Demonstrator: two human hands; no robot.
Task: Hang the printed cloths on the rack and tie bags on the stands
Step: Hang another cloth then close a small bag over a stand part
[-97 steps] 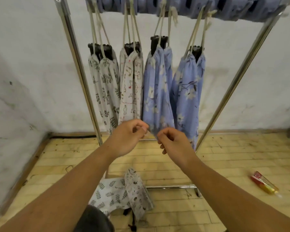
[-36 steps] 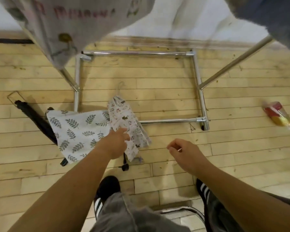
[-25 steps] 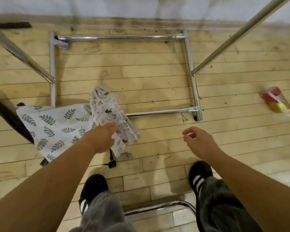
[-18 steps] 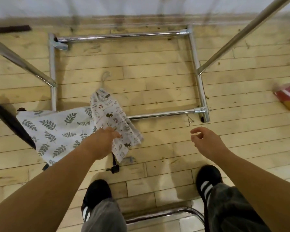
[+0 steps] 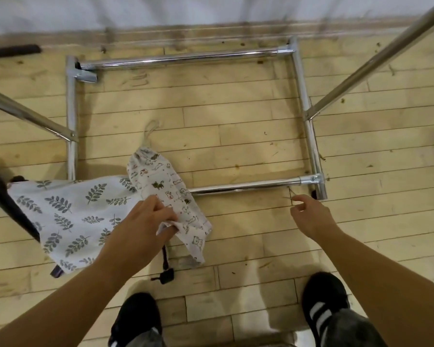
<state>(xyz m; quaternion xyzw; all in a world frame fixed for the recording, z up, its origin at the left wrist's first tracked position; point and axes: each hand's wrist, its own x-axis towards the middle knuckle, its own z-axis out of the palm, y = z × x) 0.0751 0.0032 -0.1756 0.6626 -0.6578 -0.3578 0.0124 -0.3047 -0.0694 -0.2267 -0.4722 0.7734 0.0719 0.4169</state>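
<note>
Small printed bag (image 5: 172, 194) lies flat on the wooden floor (image 5: 236, 136), across the near bar of the rack (image 5: 246, 187), its left edge over a leaf-print cloth (image 5: 73, 214).

Long axis runs from the gathered neck, far and slightly left, to the loose bottom, near and right. A pale cord loop (image 5: 151, 128) trails off the neck toward the wall.

Left hand (image 5: 148, 219) pinches a fold at the bag's middle. Right hand (image 5: 311, 219) hovers beside it, fingers loosely curled, holding nothing I can make out.

Handling, by my guess: thin cotton, light and limp, will sag and fold when lifted. Better purchase at the neck or cord — that end goes to the rack.
</note>
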